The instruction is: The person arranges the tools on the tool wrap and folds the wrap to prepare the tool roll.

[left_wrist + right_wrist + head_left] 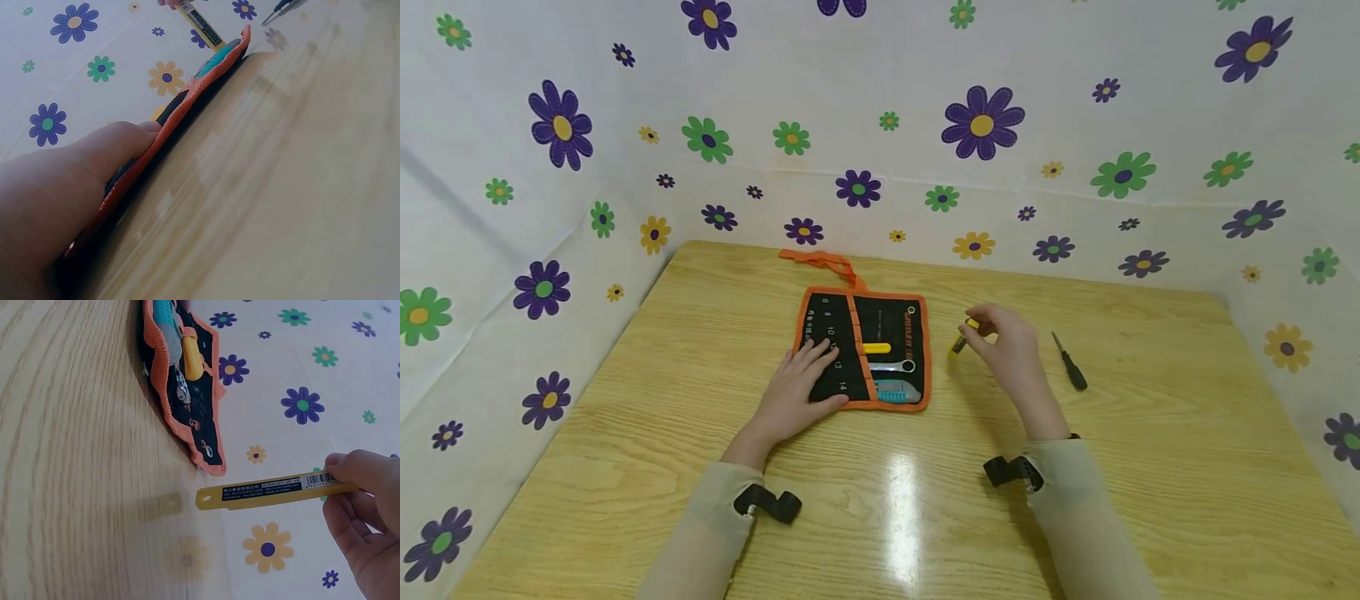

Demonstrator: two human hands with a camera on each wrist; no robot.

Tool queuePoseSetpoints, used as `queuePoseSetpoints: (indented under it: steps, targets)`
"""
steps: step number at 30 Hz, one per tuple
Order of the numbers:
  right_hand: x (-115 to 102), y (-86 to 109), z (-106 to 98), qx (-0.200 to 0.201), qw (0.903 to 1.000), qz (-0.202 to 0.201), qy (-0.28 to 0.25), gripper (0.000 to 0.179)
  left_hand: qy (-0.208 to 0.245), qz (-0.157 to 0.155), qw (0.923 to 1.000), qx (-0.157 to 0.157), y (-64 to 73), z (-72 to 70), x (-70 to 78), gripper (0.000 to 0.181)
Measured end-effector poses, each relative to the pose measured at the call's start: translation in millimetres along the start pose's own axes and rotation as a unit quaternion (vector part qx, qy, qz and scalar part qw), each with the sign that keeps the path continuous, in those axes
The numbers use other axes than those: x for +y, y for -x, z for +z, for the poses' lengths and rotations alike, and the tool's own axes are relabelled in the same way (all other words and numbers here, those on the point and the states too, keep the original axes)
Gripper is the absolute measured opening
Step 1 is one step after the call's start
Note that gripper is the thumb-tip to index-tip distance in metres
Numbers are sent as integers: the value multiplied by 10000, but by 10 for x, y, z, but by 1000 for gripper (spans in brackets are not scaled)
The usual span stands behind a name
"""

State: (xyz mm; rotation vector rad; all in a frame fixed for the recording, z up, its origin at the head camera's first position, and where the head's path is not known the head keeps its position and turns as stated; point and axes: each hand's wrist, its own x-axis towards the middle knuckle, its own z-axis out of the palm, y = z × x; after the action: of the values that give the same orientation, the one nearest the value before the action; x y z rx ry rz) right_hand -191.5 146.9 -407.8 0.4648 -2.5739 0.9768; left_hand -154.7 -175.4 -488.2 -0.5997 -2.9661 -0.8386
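A black tool pouch with orange edging lies unrolled on the table, size numbers printed on its left part. My left hand rests on that part, fingers spread, with the thumb along the near edge. In the pouch sit a yellow-handled tool, a ring-ended wrench and a teal utility knife. To the right of the pouch, my right hand pinches one end of a slim yellow case between thumb and fingers. The case has a black label, a barcode and a hole at its free end.
A dark-handled screwdriver lies on the table to the right of my right hand. An orange tie strap trails from the pouch's far edge. Behind the wooden table hangs a white flower-print cloth.
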Motion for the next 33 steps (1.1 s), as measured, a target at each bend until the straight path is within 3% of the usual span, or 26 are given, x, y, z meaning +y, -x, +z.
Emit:
queuePoseSetpoints:
  steps: [8, 12, 18, 23, 29, 33]
  targets:
    - [-59, -57, 111, -412, 9991, -63, 88, 24, 10, 33, 10000, 28, 2, -2, -1, 76]
    - [-33, -61, 192, -802, 9967, 41, 77, 22, 6, 46, 10000, 34, 1, -5, 3, 76]
    - [109, -26, 352, -1571, 9858, 596, -21, 17, 6, 32, 10000, 20, 2, -4, 2, 76]
    - [158, -38, 382, -1971, 9781, 661, 41, 11, -22, 27, 10000, 21, 3, -12, 12, 76]
    - [22, -113, 205, -1886, 9791, 360, 667, 16, 9, 34, 10000, 0, 7, -15, 29, 76]
    - [-30, -159, 115, -1639, 9851, 232, 460, 17, 2, 51, 10000, 34, 5, -14, 18, 76]
